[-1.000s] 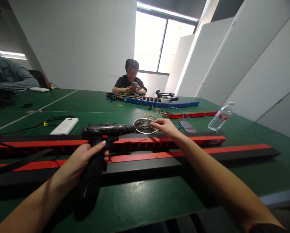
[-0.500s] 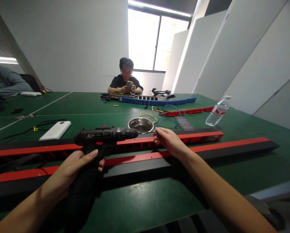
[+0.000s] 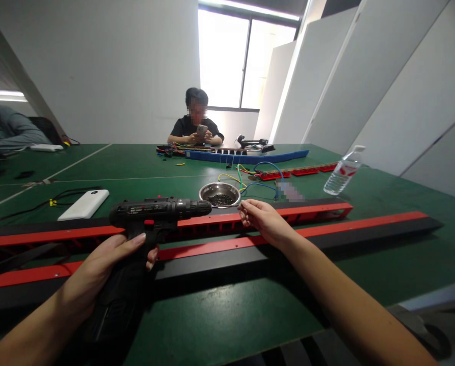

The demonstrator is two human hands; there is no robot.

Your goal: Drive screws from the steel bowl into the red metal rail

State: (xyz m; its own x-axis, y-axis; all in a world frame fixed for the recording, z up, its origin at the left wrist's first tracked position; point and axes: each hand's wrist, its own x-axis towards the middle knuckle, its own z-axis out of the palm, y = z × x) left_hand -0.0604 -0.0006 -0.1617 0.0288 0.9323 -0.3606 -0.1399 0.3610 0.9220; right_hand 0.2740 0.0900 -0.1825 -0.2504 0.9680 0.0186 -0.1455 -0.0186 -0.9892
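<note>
The left hand (image 3: 97, 267) is wrapped round the grip of a black cordless screwdriver (image 3: 154, 216), its nose level and aimed toward the right hand (image 3: 263, 221), likely so the bit can take a screw. That hand hovers just off the tool's tip, fingers pinched together as if on something small; whether a screw sits between them is too small to tell. Just beyond it stands a steel bowl (image 3: 219, 194) of dark screws. Beneath both hands long red-and-black rails (image 3: 326, 230) lie across the green counter (image 3: 219, 315).
</note>
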